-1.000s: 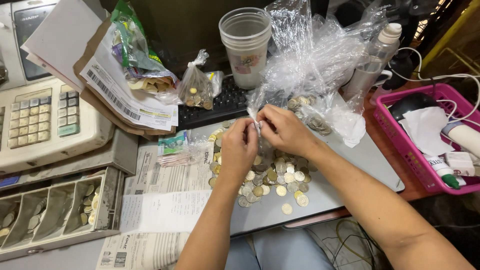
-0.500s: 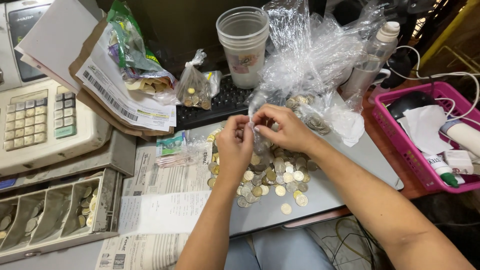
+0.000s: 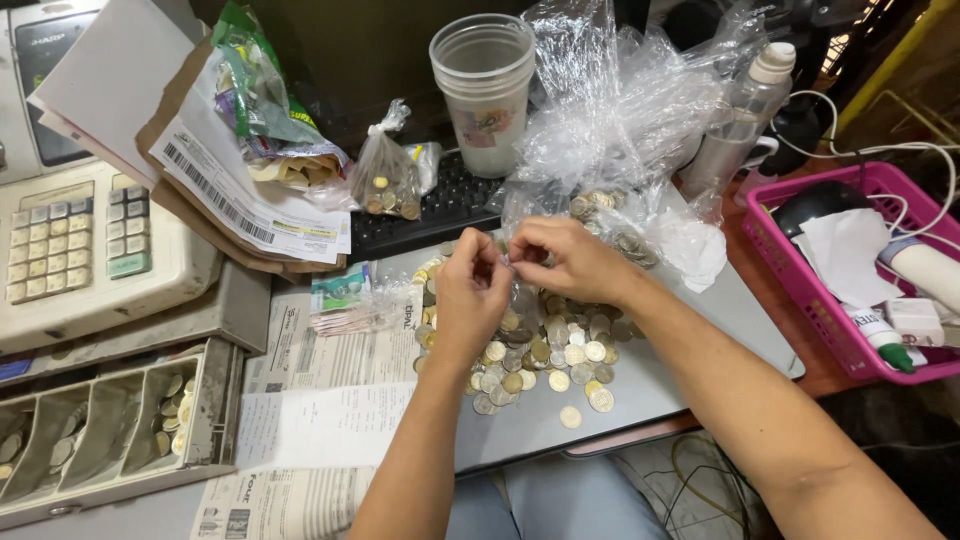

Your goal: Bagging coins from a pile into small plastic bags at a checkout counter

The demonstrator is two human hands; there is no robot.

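Two bare hands work a small clear bag over a heap of coins on a crowded counter.

From the left: a cash register [image 3: 70, 250] with its open coin drawer [image 3: 100, 430], then printed papers [image 3: 330, 370] spread under the work, likely to catch strays. The left hand [image 3: 470, 300] and right hand [image 3: 565, 260] meet above the coin pile [image 3: 545, 355], fingertips pinched together on a small clear plastic bag [image 3: 523, 298]; it hangs roughly upright, mouth up toward the fingers, its long axis vertical, low end touching the coins. Holding it over the heap probably keeps any spill in one place. Behind stand stacked plastic cups [image 3: 485, 90], crumpled plastic bags [image 3: 620, 130] and, at far right, a pink basket [image 3: 800, 290].
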